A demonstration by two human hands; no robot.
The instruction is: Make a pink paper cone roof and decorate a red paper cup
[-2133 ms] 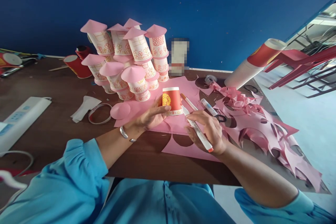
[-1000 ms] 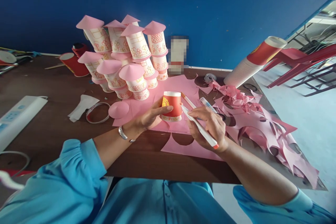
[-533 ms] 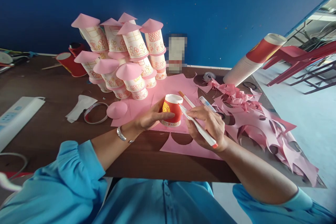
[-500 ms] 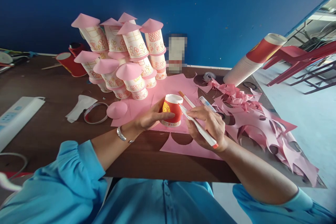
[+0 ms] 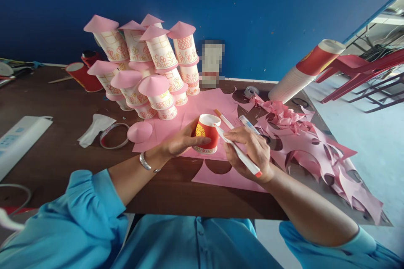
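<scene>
My left hand [image 5: 181, 141] grips a red paper cup [image 5: 205, 133] with a yellow emblem, upside down and tilted, over a pink paper sheet [image 5: 208, 107]. My right hand [image 5: 252, 151] holds a white marker [image 5: 238, 152] with an orange end; its tip touches the cup's upper rim. Both forearms come out of light blue sleeves.
A pile of decorated white cups with pink cone lids [image 5: 148, 69] stands behind. A loose pink cone [image 5: 139, 132], a tape ring [image 5: 110, 135], two more markers [image 5: 249, 125], pink paper scraps [image 5: 315, 147], a leaning stack of cups [image 5: 303, 73] and a white power strip [image 5: 19, 141] lie around.
The cup has tipped from upright to a tilt toward me, and the marker tip has come up against its rim. The view has drifted slightly.
</scene>
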